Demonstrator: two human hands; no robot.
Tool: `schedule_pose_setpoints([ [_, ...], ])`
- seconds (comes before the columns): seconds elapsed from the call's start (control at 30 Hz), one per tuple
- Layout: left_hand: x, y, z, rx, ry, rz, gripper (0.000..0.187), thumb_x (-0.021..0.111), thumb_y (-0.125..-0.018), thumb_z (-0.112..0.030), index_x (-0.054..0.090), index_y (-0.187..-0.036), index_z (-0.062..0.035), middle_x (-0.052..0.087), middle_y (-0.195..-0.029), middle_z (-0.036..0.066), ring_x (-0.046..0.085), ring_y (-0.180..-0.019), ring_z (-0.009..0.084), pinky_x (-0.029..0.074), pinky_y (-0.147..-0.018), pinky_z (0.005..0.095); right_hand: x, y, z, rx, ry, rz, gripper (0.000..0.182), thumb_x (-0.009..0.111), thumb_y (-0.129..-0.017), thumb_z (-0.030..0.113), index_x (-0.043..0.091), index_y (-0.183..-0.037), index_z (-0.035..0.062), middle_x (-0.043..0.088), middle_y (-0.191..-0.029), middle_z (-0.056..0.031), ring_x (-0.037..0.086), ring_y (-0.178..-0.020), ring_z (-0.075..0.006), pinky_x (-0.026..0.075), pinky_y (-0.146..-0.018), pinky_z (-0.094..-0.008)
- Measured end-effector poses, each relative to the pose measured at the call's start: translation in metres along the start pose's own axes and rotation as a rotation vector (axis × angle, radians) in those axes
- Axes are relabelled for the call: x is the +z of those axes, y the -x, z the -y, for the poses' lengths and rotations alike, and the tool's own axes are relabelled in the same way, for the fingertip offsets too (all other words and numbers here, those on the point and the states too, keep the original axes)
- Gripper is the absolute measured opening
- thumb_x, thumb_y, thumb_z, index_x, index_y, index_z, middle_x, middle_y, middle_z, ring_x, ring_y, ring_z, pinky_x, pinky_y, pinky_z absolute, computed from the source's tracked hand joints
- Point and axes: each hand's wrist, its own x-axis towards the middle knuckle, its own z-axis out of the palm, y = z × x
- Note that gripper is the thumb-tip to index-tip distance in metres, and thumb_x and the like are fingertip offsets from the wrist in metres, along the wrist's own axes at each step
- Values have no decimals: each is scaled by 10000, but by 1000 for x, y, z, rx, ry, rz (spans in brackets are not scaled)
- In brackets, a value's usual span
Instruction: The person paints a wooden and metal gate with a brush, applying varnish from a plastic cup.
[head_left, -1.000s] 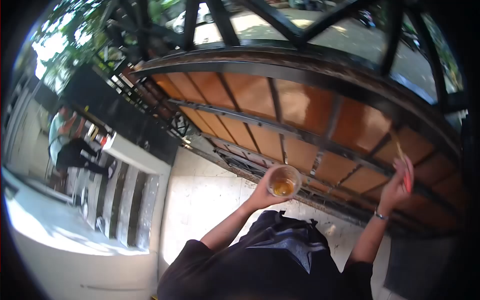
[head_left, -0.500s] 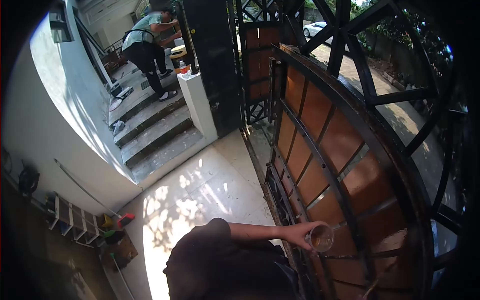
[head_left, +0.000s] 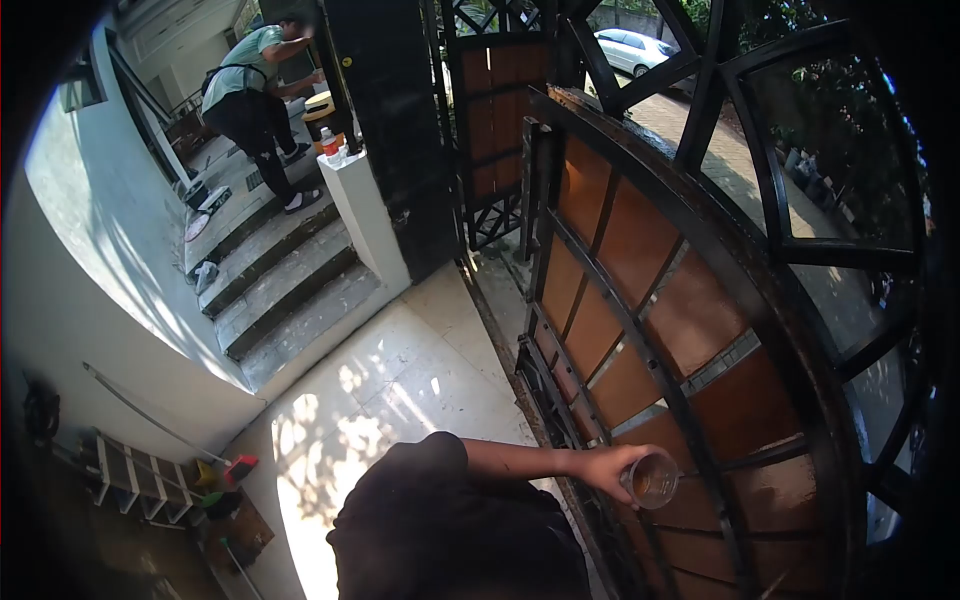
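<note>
My left hand (head_left: 606,468) is wrapped round a clear plastic cup (head_left: 652,478) with some brownish liquid in it. The left arm, in a black sleeve, stretches across the lower middle toward the gate. Just behind the cup is a gate leaf with brown panels (head_left: 690,316) and a curved black metal frame; some panels look glossy. My right hand is out of view. A thin, faint streak shows near the bottom edge at the right, too unclear to name.
Another person (head_left: 245,95) bends over at the top of the grey steps (head_left: 300,290). A bottle (head_left: 329,143) stands on a white pillar (head_left: 352,190). A rack (head_left: 140,475) and a red broom (head_left: 240,468) are at the lower left. Outside is a parked car (head_left: 632,50).
The view has shifted, so the steps and the other person appear further left. My left hand and the cup appear slightly further right, the cup still held. More of the car shows.
</note>
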Motion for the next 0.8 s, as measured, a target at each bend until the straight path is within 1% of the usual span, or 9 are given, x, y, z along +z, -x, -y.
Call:
schedule_pose_setpoints([
  [0.1,-11,3,5,-27,51,29,929,890,-721,-217,337,-1441,-19,518,-1352,134,508,-1286,234,409,-1097,377,29,33,26,160,-28,109,240,677,-948,248,697,-939,9,671,-776,-143,588,-627,-292,542,-640,-463],
  [0.17,-18,0,3,-81,49,72,942,900,-715,-235,338,-1443,-26,504,-1374,134,502,-1291,235,410,-1092,378,4,73,53,318,7,229,254,679,-946,278,707,-925,26,671,-763,-142,574,-599,-294,544,-636,-476],
  [0.2,-19,-1,4,-105,22,63,947,903,-710,-236,341,-1443,-29,505,-1377,134,502,-1292,239,412,-1089,382,-4,60,73,549,-41,265,330,462,-1058,174,601,-1178,-100,679,-1069,-187,687,-907,-257,582,-833,-356],
  [0.23,-18,-2,9,-129,10,79,951,907,-705,-238,343,-1443,-33,506,-1380,133,502,-1293,243,415,-1085,385,3,104,81,921,-234,173,343,481,-1049,202,597,-1195,-87,668,-1164,-173,695,-921,-261,586,-832,-352],
  [0.27,-16,-3,15,-83,-62,55,940,896,-708,-223,342,-1440,-24,552,-1333,133,536,-1257,236,428,-1057,375,12,82,104,945,-158,-31,322,485,-1044,173,602,-1211,-76,685,-1059,-206,702,-840,-240,616,-695,-339],
  [0.37,-5,-5,31,-119,-31,24,955,930,-659,-173,366,-1414,-20,549,-1319,137,547,-1243,243,434,-1066,383,14,-1,140,1235,-110,-213,256,563,-975,59,625,-1201,-45,718,-962,-160,696,-715,-173,599,-637,-279],
  [0.47,6,-9,32,-166,73,76,954,935,-642,-142,373,-1403,-19,550,-1311,138,548,-1240,246,427,-1073,395,25,-25,142,1173,-188,-302,151,625,-942,42,678,-1053,-47,722,-907,-145,712,-727,-170,589,-663,-272],
  [0.67,-1,-11,38,-162,110,128,961,938,-629,-130,375,-1399,-13,556,-1301,139,553,-1229,243,429,-1068,393,39,-45,134,1051,-52,-141,116,653,-922,25,674,-1015,-41,716,-880,-126,702,-757,-177,574,-693,-286],
  [0.8,-14,-9,39,-166,149,91,937,931,-646,-132,378,-1393,-11,552,-1301,137,550,-1228,240,428,-1062,389,58,-55,116,1107,-121,-152,111,671,-904,1,670,-1011,-29,713,-866,-124,694,-770,-187,555,-684,-311],
])
